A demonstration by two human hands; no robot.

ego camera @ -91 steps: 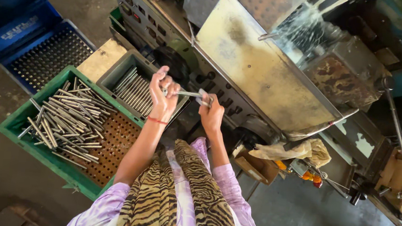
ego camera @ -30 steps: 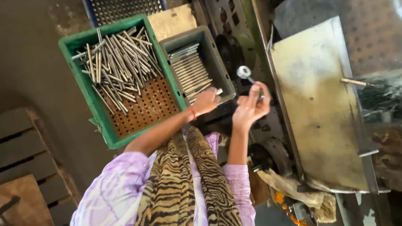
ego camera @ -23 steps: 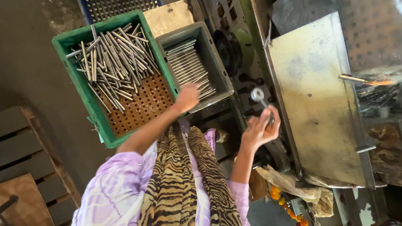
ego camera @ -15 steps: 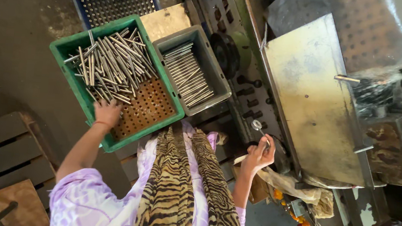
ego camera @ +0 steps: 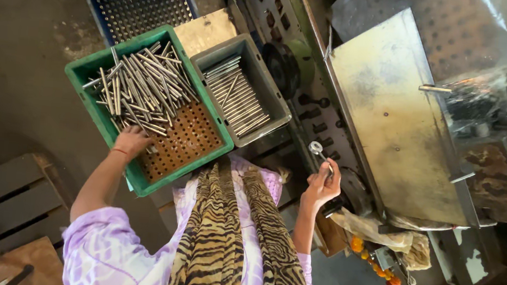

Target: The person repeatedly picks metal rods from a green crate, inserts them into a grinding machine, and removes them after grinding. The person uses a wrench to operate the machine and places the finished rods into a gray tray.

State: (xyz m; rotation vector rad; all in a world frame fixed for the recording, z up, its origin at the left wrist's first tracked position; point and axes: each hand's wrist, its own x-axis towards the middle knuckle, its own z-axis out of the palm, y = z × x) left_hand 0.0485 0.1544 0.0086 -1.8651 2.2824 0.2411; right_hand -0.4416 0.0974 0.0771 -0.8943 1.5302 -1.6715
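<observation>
rods (ego camera: 142, 84): shiny metal | crate (ego camera: 82, 72): green plastic | ring gauge (ego camera: 316, 147): polished metal

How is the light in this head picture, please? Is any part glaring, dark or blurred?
Head view: even daylight falls on the green crate and its steel rods, which look sharp; the metal plate shines softly; clear plastic sheet at upper right glares pale; the floor at left lies dim; the left hand and right hand are slightly soft; straight lines bend near the edges.
</observation>
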